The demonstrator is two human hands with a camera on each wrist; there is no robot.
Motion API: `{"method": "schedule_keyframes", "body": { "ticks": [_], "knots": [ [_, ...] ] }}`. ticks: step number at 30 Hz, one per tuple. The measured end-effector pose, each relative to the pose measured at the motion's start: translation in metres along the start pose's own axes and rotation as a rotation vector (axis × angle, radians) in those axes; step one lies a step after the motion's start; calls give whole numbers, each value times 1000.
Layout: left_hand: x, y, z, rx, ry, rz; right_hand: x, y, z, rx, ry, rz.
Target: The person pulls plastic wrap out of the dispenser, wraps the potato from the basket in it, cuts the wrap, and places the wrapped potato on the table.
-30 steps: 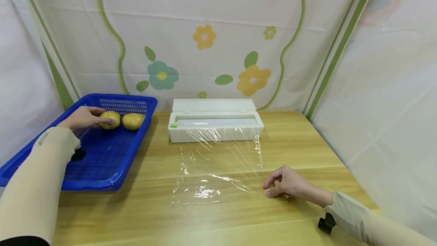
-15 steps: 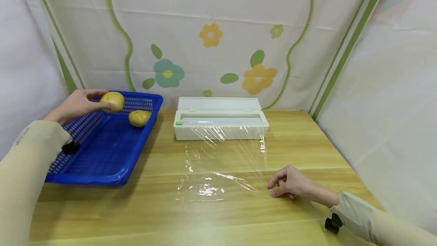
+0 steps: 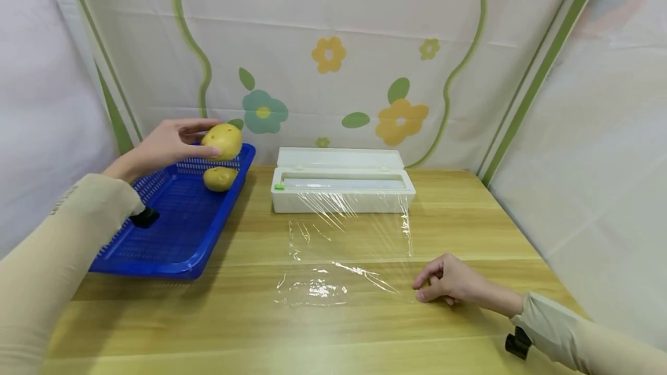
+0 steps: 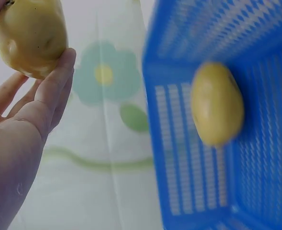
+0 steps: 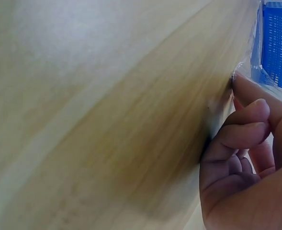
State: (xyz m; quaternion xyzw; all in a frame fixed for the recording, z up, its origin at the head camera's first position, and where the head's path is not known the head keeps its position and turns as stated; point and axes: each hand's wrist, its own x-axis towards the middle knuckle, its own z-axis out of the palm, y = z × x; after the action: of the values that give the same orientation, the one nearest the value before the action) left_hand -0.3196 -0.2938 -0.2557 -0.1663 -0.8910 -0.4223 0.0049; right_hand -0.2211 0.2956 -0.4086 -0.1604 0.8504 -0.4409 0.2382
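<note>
Two potatoes around here, but the one that counted was the held potato (image 3: 224, 142), up in the left hand (image 3: 169, 146). Fingers went round the far side, thumb on the near side, so that hand was clamped on it, with the potato sticking out to the right. It hung over the far end of the blue basket (image 3: 224, 221), apart from it. The second potato (image 3: 220, 179) sat lower down inside, close to the right wall near the far corner.

Now the layout, which imo was the whole thing: the plastic film (image 3: 323, 289) lay to the right of the held potato and nearer the person, with a strip of table (image 3: 250, 328) between basket and film. A straight line from potato to film crossed the basket's right rim. The white box (image 3: 286, 201) had its long axis running left to right, lid (image 3: 341, 158) up on the far side, film coming out toward the near side.

The right hand (image 3: 455, 279) was down at the film's near right corner, thumb and forefinger together, pinching it as far as I could tell. So the left was easily the nearer hand to the potato, the right well apart from it.
</note>
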Motion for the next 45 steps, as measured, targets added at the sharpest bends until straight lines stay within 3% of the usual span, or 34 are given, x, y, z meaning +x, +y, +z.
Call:
{"method": "schedule_keyframes", "body": {
  "ticks": [6,10,16,23,28,35,45],
  "knots": [
    [14,31,33,-76,-72,131,1,0,2,13,-12,-14],
    [23,43,65,-187,-174,217,3,1,-1,17,-12,-19],
    [29,53,122,-325,-340,247,5,4,-3,14,-8,-22],
    [29,63,185,-288,-498,295,6,5,-8,15,8,-39],
    [27,60,220,-251,-588,330,8,4,-12,16,12,-34],
    [29,54,248,-294,-703,323,9,4,-13,10,12,-20],
    [31,43,268,-345,-798,267,8,2,-11,17,7,-29]
  ]
}}
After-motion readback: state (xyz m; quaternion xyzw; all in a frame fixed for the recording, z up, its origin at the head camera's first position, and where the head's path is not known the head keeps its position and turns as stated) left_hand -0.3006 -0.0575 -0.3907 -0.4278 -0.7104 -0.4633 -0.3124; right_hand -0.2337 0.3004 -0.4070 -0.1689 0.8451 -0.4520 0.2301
